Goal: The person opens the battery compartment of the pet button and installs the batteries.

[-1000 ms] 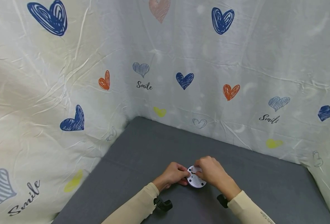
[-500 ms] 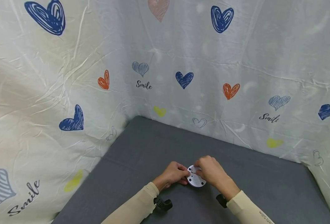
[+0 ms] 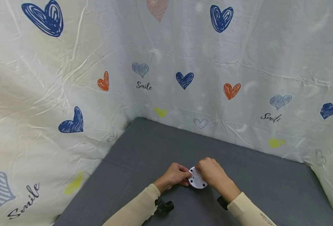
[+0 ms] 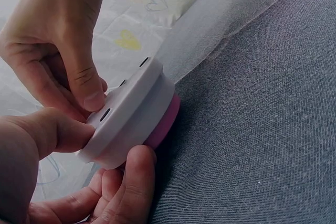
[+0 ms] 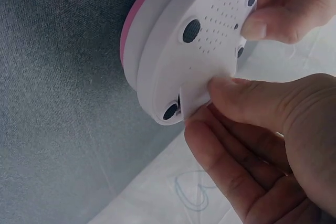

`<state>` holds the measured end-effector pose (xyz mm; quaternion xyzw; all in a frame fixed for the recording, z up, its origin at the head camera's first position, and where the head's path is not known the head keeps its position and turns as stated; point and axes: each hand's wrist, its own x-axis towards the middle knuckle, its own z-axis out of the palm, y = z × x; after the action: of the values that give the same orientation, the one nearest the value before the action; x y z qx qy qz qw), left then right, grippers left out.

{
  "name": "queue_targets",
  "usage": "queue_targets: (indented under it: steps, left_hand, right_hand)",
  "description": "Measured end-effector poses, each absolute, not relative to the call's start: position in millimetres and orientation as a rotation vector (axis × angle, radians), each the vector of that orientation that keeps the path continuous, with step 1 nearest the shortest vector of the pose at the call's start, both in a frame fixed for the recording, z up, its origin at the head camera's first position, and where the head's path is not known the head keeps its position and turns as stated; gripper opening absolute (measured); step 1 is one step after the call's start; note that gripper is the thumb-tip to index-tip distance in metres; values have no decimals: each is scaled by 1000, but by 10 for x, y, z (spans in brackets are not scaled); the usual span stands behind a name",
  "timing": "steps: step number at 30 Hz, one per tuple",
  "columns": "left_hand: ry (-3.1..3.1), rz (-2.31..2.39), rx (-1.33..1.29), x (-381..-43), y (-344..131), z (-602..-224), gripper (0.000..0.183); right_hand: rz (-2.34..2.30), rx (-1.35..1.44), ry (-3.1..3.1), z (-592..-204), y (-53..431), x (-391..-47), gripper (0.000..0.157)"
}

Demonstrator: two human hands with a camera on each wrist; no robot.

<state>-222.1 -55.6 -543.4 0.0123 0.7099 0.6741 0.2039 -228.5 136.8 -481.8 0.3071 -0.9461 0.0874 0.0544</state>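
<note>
A round white device (image 3: 197,182) with a pink far side (image 4: 167,121) stands tilted on the dark grey surface. Its white face bears small holes and dark round feet (image 5: 191,31). My left hand (image 3: 174,174) grips the rim, thumb on the white face and fingers beneath. In the right wrist view, my right hand (image 5: 278,124) pinches a small white cover (image 5: 193,99) between thumb and fingers, at the face's edge. One edge of the cover stands slightly raised beside a foot, with a dark gap there. From the head, the right hand (image 3: 212,171) hides that part.
Dark grey cloth (image 3: 161,144) covers the surface under both hands. Behind and to the left hangs a white curtain (image 3: 166,53) printed with hearts. Each wrist wears a black band-mounted piece, such as the left one (image 3: 165,205).
A dark recess seen earlier on the device's face near my right fingers no longer shows; white surface and the right hand now cover it. My left hand keeps its grip.
</note>
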Motion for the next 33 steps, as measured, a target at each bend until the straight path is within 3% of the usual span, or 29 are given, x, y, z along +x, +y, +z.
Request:
queue_targets:
  steps: [13, 25, 33]
  left_hand:
    - [1967, 1891, 41, -2235, -561, -5440, 16]
    - [1972, 1904, 34, -2227, -546, -5460, 17]
    - [1975, 1895, 28, -2216, -546, -5438, 20]
  right_hand:
    - [253, 948, -2888, -4792, 1405, -2229, 17]
    - [620, 640, -3039, -4779, 1671, -2380, 11]
    - [844, 508, -3133, -4862, 1676, -2414, 18]
